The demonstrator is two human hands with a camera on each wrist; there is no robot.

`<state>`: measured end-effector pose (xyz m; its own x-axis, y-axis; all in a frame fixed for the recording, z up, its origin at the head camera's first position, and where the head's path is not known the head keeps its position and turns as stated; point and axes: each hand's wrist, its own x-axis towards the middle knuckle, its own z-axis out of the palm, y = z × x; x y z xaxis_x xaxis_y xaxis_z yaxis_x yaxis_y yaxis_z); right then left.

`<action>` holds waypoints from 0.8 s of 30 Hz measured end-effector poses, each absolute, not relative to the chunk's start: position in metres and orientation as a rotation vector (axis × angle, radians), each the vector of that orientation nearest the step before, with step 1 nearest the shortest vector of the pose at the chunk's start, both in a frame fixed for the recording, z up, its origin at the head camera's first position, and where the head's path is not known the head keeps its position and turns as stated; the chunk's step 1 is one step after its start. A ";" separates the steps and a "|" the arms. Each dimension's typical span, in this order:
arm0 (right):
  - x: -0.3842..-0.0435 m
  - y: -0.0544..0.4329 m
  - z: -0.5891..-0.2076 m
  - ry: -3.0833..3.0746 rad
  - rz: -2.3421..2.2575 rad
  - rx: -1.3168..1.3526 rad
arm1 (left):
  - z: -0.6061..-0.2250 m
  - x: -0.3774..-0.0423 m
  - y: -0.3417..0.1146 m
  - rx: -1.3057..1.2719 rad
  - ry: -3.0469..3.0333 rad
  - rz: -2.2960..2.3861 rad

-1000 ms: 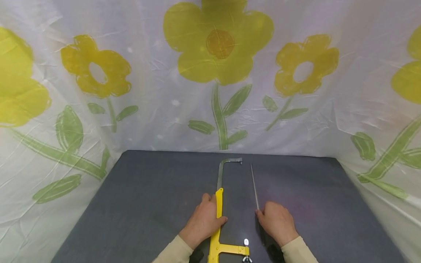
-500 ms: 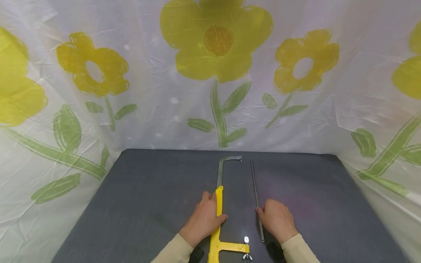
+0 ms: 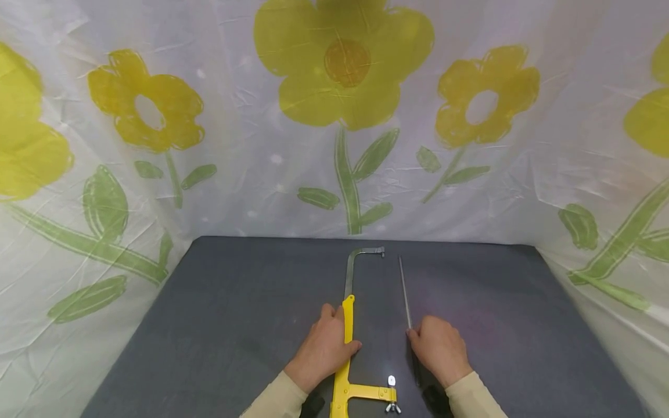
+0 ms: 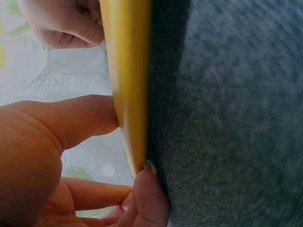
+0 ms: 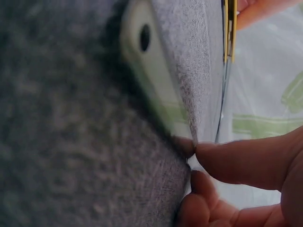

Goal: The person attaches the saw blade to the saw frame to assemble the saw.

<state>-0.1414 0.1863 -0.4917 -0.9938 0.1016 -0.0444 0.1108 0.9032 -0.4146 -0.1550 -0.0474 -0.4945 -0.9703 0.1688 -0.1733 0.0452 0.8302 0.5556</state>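
A yellow hacksaw frame with a bent silver front arm lies lengthwise on the dark tabletop. My left hand grips its middle, thumb over the yellow bar and fingers at its other side. To the right of the frame, apart from it, my right hand pinches a thin hacksaw blade between thumb and fingers. The far part of the blade shows as a narrow line in the head view. Its near end, with a round hole, looms close in the right wrist view.
A wing nut sits on the frame's yellow near arm. The dark tabletop ends at a white curtain with printed yellow flowers, which hangs behind and at both sides.
The blade turned in my right hand: its flat face showed half a second ago, and now mostly a thin edge shows again. My left hand and the hacksaw frame stayed put.
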 end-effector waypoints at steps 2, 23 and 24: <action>-0.142 0.186 -0.492 3.039 -0.674 0.181 | -0.494 -0.155 -0.047 0.156 2.799 0.839; -0.143 0.189 -0.492 3.021 -0.660 0.246 | -0.492 -0.155 -0.045 0.135 2.784 0.823; -0.143 0.189 -0.492 3.022 -0.657 0.247 | -0.492 -0.155 -0.045 0.133 2.785 0.819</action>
<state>-0.1431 0.1890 -0.4918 -0.9865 0.1469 -0.0717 0.1634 0.8977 -0.4091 -0.1546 -0.0450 -0.4919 -0.9683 0.1523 -0.1979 0.0209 0.8391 0.5436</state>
